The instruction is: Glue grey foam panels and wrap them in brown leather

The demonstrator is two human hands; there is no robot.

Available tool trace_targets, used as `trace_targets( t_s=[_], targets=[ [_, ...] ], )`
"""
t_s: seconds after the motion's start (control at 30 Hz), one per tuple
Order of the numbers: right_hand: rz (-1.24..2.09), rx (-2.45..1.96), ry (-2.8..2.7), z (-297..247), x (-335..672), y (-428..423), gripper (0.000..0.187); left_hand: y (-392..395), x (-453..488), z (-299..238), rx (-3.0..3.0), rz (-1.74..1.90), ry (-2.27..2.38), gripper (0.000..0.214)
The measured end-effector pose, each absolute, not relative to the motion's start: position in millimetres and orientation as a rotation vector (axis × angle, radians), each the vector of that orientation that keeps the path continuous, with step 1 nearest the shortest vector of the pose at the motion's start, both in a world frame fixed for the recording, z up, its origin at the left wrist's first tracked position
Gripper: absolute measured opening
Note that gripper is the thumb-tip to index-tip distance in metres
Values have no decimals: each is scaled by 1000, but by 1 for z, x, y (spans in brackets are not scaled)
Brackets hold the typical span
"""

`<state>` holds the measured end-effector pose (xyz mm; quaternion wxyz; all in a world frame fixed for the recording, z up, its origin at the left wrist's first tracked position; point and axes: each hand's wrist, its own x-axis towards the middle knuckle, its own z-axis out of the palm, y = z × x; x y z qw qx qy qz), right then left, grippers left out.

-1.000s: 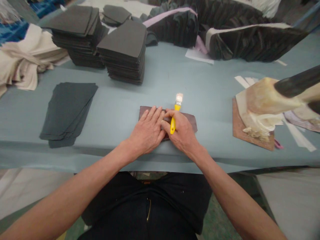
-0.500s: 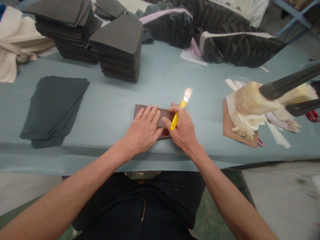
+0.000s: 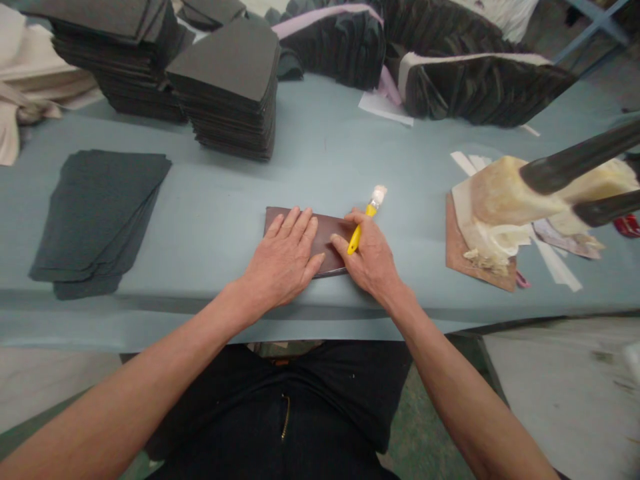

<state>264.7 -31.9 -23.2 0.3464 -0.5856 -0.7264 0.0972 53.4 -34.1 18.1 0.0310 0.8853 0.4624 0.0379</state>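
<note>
Left hand flat, palm down, on the left part of a brown piece, fingers extended, not grasping anything. Right hand grasps a brush by its yellow handle, whitish bristles pointing away from the person and to the right, off the brown piece; thumb and fingertips at the piece's right end, which the hand covers. Brown piece lies on the blue-grey bench, near the front edge, directly in front of the person. On the left, a fanned pile of dark sheets, well apart from the left hand. Behind it, two tall stacks, left one and right one, dark pieces too; beige cloth at far left. Toward the back, a dark bundle with pink band and a dark bundle with white band, white paper lying between them at the front. On the right, a crusted yellowish-white block on a brown board, black bars coming in at the right, white strips nearby. Small items at far right too blurred to tell.
</note>
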Motion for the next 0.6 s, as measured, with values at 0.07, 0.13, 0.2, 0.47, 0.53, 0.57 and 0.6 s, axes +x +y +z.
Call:
trace_targets(
  t_s=[0.07,0.13,0.2,0.47,0.53,0.57,0.6],
  targets=[
    [270,-1534,-1860,-27,271,-32,49,-34,54,19,2724,109,1426,69],
    [245,-1558,-1862,-28,275,-33,53,-34,54,19,2719,111,1429,69],
    [169,-1575,-1878,-25,274,-36,54,-34,54,18,2715,121,1427,69],
    [22,-1483,-1989,-18,255,-53,41,-35,53,15,2730,144,1417,69],
    [64,-1482,-1981,-21,257,-54,43,-35,53,15,2726,162,1416,69],
    [86,-1483,-1977,-22,258,-55,45,-35,53,15,2727,172,1412,69],
    [106,-1486,-1973,-24,261,-54,49,-36,53,15,2727,182,1411,69]
  ],
)
